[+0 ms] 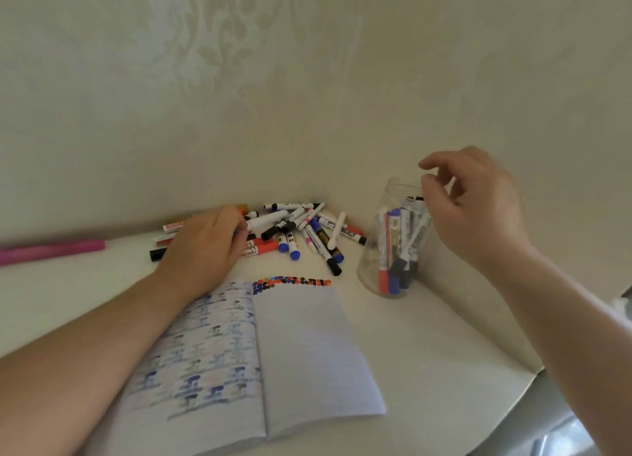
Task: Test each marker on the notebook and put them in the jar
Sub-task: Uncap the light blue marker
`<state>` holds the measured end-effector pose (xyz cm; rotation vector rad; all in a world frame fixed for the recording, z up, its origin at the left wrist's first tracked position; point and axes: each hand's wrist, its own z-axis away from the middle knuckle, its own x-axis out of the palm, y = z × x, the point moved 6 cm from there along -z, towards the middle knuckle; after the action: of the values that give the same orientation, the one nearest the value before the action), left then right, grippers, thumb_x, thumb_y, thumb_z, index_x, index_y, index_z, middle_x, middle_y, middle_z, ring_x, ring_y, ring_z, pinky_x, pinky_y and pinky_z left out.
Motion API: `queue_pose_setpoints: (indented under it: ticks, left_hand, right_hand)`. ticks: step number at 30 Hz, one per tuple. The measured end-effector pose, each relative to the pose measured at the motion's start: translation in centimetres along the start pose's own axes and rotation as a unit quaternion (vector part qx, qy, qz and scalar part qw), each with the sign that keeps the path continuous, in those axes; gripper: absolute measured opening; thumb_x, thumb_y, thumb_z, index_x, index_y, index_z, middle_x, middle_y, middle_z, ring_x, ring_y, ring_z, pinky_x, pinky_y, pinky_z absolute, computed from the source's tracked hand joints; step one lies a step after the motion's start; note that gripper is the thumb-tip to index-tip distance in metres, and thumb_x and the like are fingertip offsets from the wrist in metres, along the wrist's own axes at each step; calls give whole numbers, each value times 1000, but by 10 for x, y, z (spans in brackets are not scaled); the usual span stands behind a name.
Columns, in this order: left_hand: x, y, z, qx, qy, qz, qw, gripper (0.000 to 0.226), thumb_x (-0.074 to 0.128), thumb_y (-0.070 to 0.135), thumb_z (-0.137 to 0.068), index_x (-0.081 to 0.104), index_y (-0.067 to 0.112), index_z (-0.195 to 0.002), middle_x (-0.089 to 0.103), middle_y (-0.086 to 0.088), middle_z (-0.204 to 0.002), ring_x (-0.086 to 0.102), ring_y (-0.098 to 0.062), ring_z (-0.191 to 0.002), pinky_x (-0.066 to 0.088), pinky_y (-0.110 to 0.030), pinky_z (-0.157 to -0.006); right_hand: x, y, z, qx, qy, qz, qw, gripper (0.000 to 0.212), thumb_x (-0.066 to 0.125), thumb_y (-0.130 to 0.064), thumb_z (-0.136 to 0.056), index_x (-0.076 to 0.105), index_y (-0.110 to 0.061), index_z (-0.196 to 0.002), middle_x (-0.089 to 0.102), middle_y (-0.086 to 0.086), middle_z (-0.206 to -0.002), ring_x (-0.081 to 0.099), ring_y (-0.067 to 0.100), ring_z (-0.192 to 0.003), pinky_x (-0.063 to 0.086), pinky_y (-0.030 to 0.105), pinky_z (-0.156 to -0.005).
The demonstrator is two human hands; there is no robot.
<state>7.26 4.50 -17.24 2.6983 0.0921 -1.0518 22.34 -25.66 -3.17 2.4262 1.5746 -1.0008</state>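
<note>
The right hand (475, 202) is hovering over the mouth of the glass jar (393, 250), fingers loosely curled and pinching nothing that I can make out; it looks as if a marker is just being dropped in among the ones already standing there. The jar is sitting near the back right of the table (427, 346), close to the wall. The left hand (205, 247) is lying on the pile of markers (301, 230) along the table's back edge, fingers curled down into it; whether it is gripping one I cannot tell. The open notebook (307, 353) is lying toward the front edge, a row of coloured test dots (294, 281) across the top of its right page. Next, I'd judge, the left hand needs to lift one marker out, uncap it and dab the page.
</note>
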Motion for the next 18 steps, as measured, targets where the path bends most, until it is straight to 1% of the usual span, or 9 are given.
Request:
queue_pose_setpoints:
  ticks: [2, 5, 7, 9, 11, 13, 15, 16, 18]
  left_hand:
    - [-4, -2, 1, -17, 14, 31, 999, 5, 65, 11, -99, 61, 10, -99, 62, -5, -85, 55, -25, -74, 38, -34, -68]
    - [-14, -2, 0, -19, 55, 69, 996, 11, 60, 17, -102, 61, 6, -105, 60, -3, -92, 51, -15, -80, 31, -22, -72]
    - [-19, -3, -1, -38, 76, 110, 990, 22, 52, 26, -104, 59, 6, -108, 59, 1, -96, 52, -10, -82, 34, -18, -71]
    - [-25, -3, 0, -64, 99, 164, 979, 26, 49, 29, -104, 58, 6, -113, 61, 4, -99, 54, -1, -82, 39, -8, -73]
    - [-28, -1, 2, -63, 97, 197, 974, 17, 55, 22, -105, 57, 8, -115, 65, 9, -103, 59, 10, -87, 41, -2, -78]
    - [-23, 1, 4, -43, 42, 224, 973, 13, 57, 23, -105, 56, 16, -115, 68, 10, -102, 64, 6, -93, 49, -16, -77]
    - [-14, 6, 5, -21, -47, 228, 972, 15, 50, 29, -105, 52, 27, -119, 66, 10, -100, 63, -6, -91, 49, -31, -76]
    - [-9, 10, 5, -4, -90, 221, 971, 18, 46, 31, -106, 52, 28, -123, 64, 11, -101, 62, -9, -91, 48, -34, -76]
    - [1, 22, 4, 36, -153, 199, 967, 22, 42, 35, -108, 54, 28, -125, 60, 16, -101, 59, -7, -93, 47, -30, -76]
  right_hand:
    - [21, -28, 15, -51, -29, -45, 997, 23, 60, -18, -93, 74, -25, -110, 58, -14, -78, 54, 0, -69, 47, 27, -68]
    - [78, -57, 37, -41, -162, -91, 982, 37, 60, -21, -94, 66, -35, -128, 62, -12, -68, 58, 8, -63, 51, 28, -65]
    - [121, -68, 50, 19, -252, -126, 959, 33, 64, -27, -97, 62, -38, -129, 65, -8, -70, 58, 10, -60, 50, 26, -63]
    - [156, -72, 59, 139, -273, -247, 919, 17, 71, -41, -95, 67, -27, -103, 67, 2, -70, 54, 12, -53, 49, 31, -57]
    - [182, -75, 64, 265, -283, -394, 833, 41, 72, -57, -88, 62, -17, -90, 64, 6, -69, 50, 16, -49, 41, 30, -48]
    - [196, -79, 63, 328, -280, -495, 754, 44, 67, -61, -87, 61, -18, -94, 59, 7, -70, 45, 17, -47, 32, 26, -46]
    - [200, -77, 61, 352, -253, -552, 712, 29, 62, -47, -98, 56, -19, -91, 53, 8, -65, 40, 16, -48, 27, 25, -45]
    - [201, -77, 60, 344, -240, -560, 715, 25, 60, -38, -102, 54, -17, -88, 52, 9, -63, 40, 16, -49, 27, 25, -43]
    - [203, -77, 61, 299, -222, -555, 744, 25, 60, -24, -104, 53, -12, -82, 53, 11, -61, 41, 17, -48, 30, 24, -42]
